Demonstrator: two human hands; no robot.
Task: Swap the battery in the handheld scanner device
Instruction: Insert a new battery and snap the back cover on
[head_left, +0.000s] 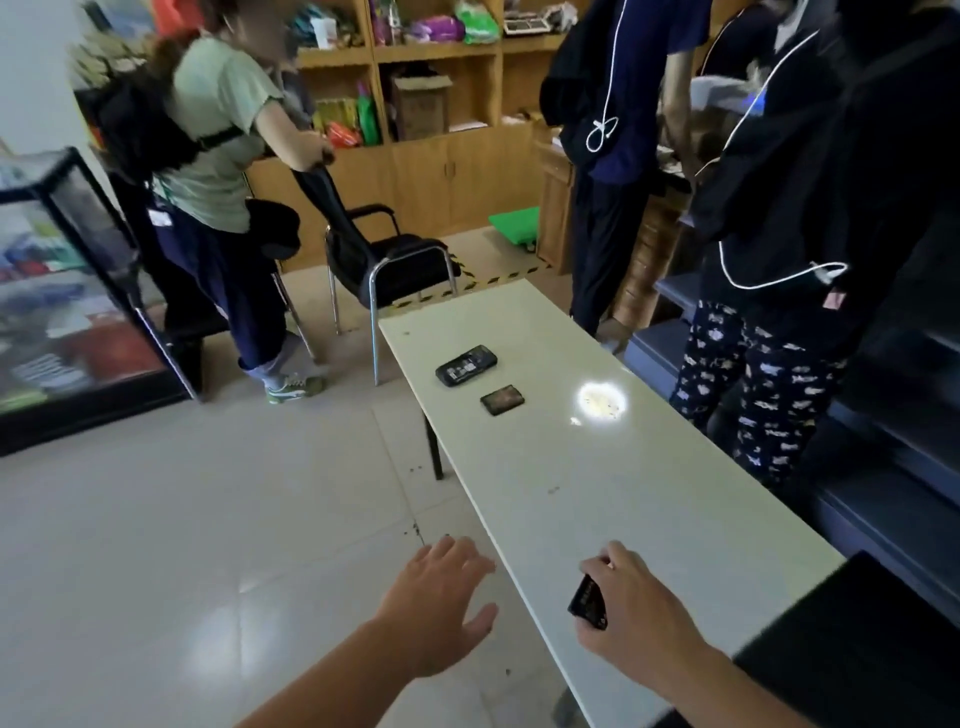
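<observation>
The black handheld scanner (466, 365) lies on the far part of the white table (675, 499), its back facing up. Just nearer than it lies a small dark flat piece (502, 400), either a battery or a cover; I cannot tell which. My right hand (631, 613) hovers over the table's near end, fingers closed around a black battery (588, 603). My left hand (441, 603) is open with fingers spread, held over the floor just left of the table edge and holding nothing.
A bright light spot (602, 401) glares on the table. A person with a backpack (218, 156) stands by a black chair (384, 254) at the left. Two people in dark clothes (779, 208) stand along the table's right side. A glass case (57, 291) is far left.
</observation>
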